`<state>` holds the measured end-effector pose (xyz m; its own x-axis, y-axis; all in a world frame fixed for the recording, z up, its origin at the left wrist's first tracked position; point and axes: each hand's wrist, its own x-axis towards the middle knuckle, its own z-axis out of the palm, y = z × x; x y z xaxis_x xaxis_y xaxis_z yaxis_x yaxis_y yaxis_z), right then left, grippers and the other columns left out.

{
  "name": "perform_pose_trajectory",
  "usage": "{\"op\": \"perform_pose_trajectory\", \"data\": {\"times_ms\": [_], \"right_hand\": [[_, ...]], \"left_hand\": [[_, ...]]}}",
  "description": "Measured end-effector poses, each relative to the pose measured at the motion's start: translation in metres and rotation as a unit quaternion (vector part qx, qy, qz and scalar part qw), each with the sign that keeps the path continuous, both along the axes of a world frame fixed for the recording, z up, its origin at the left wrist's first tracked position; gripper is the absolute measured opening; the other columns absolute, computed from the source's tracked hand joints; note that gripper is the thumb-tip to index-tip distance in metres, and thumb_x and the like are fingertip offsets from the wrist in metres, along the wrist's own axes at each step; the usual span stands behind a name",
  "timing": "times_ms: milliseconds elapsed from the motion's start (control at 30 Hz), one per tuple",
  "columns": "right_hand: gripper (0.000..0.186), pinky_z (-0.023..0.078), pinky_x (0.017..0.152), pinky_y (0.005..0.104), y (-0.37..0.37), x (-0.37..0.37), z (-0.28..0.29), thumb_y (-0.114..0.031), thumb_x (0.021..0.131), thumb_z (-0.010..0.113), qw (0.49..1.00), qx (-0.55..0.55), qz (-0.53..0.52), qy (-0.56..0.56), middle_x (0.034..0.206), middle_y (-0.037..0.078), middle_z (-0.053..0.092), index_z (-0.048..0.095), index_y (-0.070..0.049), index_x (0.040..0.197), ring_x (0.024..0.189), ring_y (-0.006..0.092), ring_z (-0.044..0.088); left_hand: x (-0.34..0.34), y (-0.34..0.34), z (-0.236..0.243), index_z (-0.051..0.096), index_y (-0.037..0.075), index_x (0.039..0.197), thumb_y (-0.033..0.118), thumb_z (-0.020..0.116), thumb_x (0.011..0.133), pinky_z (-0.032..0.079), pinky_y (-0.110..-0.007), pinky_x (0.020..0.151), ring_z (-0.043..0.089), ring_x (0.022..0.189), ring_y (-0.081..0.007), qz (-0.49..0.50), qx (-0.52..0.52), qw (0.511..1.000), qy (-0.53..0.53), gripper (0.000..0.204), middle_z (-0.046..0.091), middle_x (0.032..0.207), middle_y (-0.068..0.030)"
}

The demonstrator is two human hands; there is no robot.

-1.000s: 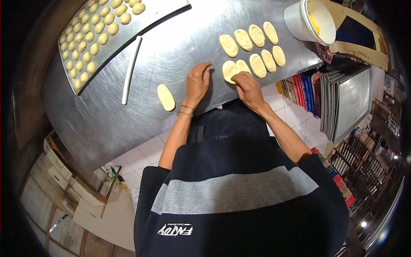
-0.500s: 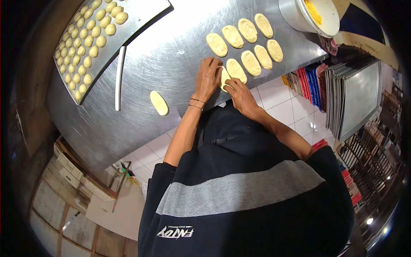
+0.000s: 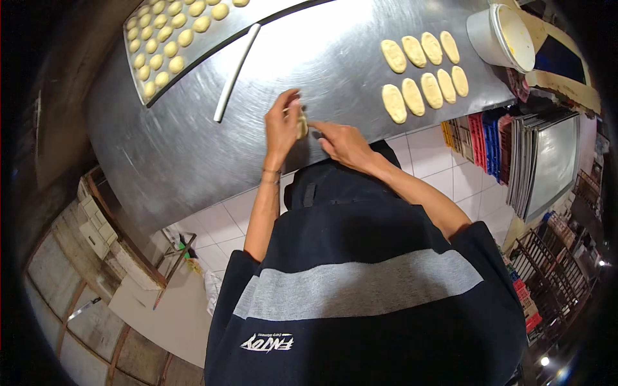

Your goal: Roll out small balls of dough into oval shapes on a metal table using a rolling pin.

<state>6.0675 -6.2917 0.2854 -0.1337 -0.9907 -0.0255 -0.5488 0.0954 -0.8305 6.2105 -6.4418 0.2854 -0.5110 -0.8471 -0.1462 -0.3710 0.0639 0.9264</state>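
Note:
On the steel table [image 3: 167, 154], my left hand [image 3: 280, 125] has its fingers bent round a pale dough piece [image 3: 301, 128], which is partly hidden behind them. My right hand [image 3: 341, 145] is just right of it, index finger stretched toward the dough, thumb lower and apart. To the right lie two rows of flattened oval dough pieces [image 3: 412, 96], several in each, with shallow dents in their tops. A white rolling pin [image 3: 237, 71] lies diagonally left of my hands, beside a metal tray [image 3: 143, 96] of dough balls [image 3: 201, 24].
A white bucket [image 3: 486, 40] with yellow residue stands at the table's right end. Stacked metal trays [image 3: 547, 164] and coloured crates [image 3: 483, 145] are below on the right. Tiled floor [image 3: 428, 154] shows past the table edge. A wooden frame [image 3: 148, 270] is at lower left.
Both hands have left the oval rows and moved left to the separate smooth dough piece, now mostly covered by my left fingers. The view has also shifted, so the table appears further right.

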Motion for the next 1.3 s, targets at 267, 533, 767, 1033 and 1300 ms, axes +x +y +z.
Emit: {"op": "perform_pose_trajectory", "data": {"times_ms": [267,533,767,1033,1300], "right_hand": [[0.020,0.057,0.069,0.0442,-0.037,0.025,0.005,-0.003,0.096,0.067,0.995,-0.045,-0.052,-0.073,0.091,0.024,0.074,0.072,0.001,0.115,0.078,0.0388,0.074],[0.027,0.056,0.082,0.0376,-0.020,-0.072,0.087,0.003,0.087,0.071,0.991,-0.036,-0.105,-0.075,0.100,0.014,0.075,0.074,-0.002,0.114,0.094,0.0286,0.070],[0.035,0.054,0.087,0.0448,-0.043,-0.169,0.050,0.009,0.083,0.065,0.983,-0.102,-0.110,0.105,0.101,0.016,0.071,0.070,0.000,0.117,0.100,0.0353,0.066],[0.032,0.050,0.094,0.0496,-0.035,-0.198,-0.017,0.011,0.081,0.058,0.996,-0.056,-0.052,0.037,0.114,0.022,0.067,0.068,0.004,0.111,0.109,0.0421,0.061],[0.027,0.050,0.106,0.0524,-0.015,-0.172,-0.004,0.007,0.084,0.062,0.980,-0.022,-0.083,0.180,0.130,0.026,0.066,0.072,0.008,0.110,0.119,0.0452,0.064]], "left_hand": [[0.146,-0.017,-0.013,0.070,-0.002,0.128,0.007,0.054,0.111,0.059,-0.030,0.089,0.073,0.099,-0.0163,0.175,0.106,0.976,-0.074,0.025,0.076,0.116,-0.0135],[0.029,-0.029,-0.030,0.072,-0.004,0.121,0.005,0.054,0.108,0.059,-0.029,0.085,0.073,0.092,-0.0150,0.131,0.110,0.985,0.003,0.023,0.077,0.106,-0.0117],[-0.136,-0.040,-0.013,0.072,0.001,0.126,0.011,0.061,0.109,0.060,-0.030,0.083,0.075,0.096,-0.0157,-0.021,0.059,0.997,0.044,0.023,0.079,0.112,-0.0100],[-0.233,-0.046,-0.048,0.075,0.000,0.109,0.006,0.076,0.089,0.055,-0.046,0.093,0.067,0.103,-0.0375,-0.167,-0.141,0.976,-0.010,0.021,0.070,0.105,-0.0187],[-0.205,-0.050,-0.039,0.063,0.003,0.141,0.012,0.071,0.099,0.052,-0.047,0.104,0.065,0.118,-0.0410,-0.188,-0.044,0.980,0.040,0.044,0.070,0.127,-0.0229]]}}
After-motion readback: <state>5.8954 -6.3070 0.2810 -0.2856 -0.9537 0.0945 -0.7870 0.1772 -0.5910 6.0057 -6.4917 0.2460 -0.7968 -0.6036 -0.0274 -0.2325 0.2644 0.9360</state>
